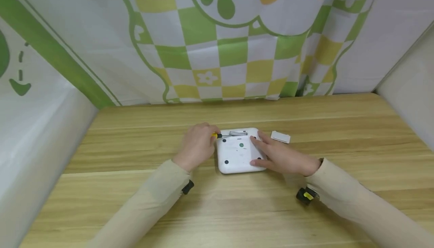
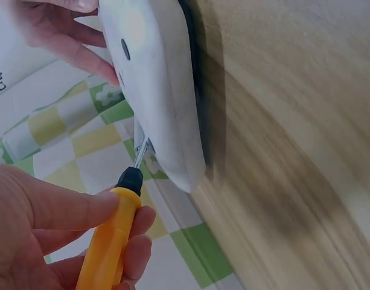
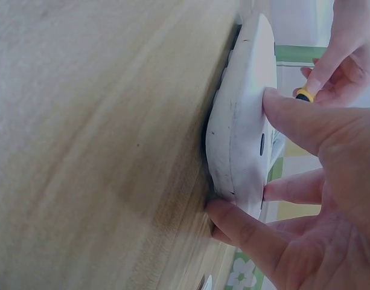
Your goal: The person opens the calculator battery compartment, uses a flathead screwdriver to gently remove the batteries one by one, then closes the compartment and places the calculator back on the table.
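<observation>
A white device (image 1: 237,155) with rounded corners and dark round feet lies face down on the table. Along its far edge is an open recess, where a pale grey battery-like cylinder (image 1: 238,133) shows. My left hand (image 1: 198,144) grips a screwdriver (image 2: 109,241) by its yellow handle, thumb on one side and fingers round the other. The metal shaft reaches into the recess from the left. My right hand (image 1: 283,155) steadies the device from the right, its thumb (image 3: 287,115) and a fingertip pressing on the upper face, other fingers against the side edge.
A small white cover (image 1: 280,137) lies on the wooden table (image 1: 135,187) just right of the device, beyond my right hand. A checked green, yellow and white curtain (image 1: 203,56) hangs at the table's back edge. White walls stand at both sides.
</observation>
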`<action>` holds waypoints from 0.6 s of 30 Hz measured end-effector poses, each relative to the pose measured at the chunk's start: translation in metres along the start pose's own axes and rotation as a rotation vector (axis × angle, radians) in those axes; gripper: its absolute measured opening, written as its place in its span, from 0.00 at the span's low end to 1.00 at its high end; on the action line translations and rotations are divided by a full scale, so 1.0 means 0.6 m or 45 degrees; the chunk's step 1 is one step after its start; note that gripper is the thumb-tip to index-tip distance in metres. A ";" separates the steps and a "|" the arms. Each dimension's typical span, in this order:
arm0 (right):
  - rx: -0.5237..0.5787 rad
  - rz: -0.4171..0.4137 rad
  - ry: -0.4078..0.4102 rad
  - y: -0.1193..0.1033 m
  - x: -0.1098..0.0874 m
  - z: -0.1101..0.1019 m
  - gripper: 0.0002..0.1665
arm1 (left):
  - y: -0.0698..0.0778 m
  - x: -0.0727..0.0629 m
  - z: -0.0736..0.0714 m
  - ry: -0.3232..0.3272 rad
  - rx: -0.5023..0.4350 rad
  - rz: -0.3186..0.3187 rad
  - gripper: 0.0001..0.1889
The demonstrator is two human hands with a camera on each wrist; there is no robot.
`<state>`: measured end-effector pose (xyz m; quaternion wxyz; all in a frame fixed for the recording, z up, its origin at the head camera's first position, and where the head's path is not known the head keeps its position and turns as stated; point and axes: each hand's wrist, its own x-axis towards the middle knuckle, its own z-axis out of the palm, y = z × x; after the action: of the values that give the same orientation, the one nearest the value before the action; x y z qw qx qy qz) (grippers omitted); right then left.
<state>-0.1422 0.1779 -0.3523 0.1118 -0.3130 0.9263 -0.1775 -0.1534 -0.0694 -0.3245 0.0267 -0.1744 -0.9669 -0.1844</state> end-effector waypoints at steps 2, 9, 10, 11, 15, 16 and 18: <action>-0.003 -0.002 0.001 0.000 0.000 0.000 0.43 | 0.003 0.003 0.005 -0.005 -0.002 -0.004 0.14; -0.020 0.002 0.006 -0.002 0.002 -0.001 0.43 | 0.009 0.008 0.021 0.022 -0.023 -0.016 0.12; -0.019 0.002 0.007 -0.002 0.002 -0.001 0.44 | 0.010 0.009 0.024 0.027 -0.029 -0.016 0.12; -0.020 0.003 0.009 -0.002 0.002 -0.001 0.43 | 0.010 0.009 0.026 0.031 -0.038 -0.020 0.12; -0.006 0.008 0.008 -0.001 0.001 0.000 0.44 | 0.013 0.010 0.031 0.038 -0.057 -0.044 0.12; -0.003 0.006 0.008 -0.001 0.001 0.000 0.43 | 0.014 0.009 0.032 0.040 -0.060 -0.052 0.12; 0.002 0.008 0.005 -0.001 0.001 0.000 0.44 | 0.014 0.008 0.033 0.036 -0.066 -0.069 0.12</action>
<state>-0.1420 0.1772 -0.3523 0.1107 -0.3097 0.9273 -0.1786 -0.1549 -0.0530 -0.3392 0.0309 -0.1463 -0.9657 -0.2124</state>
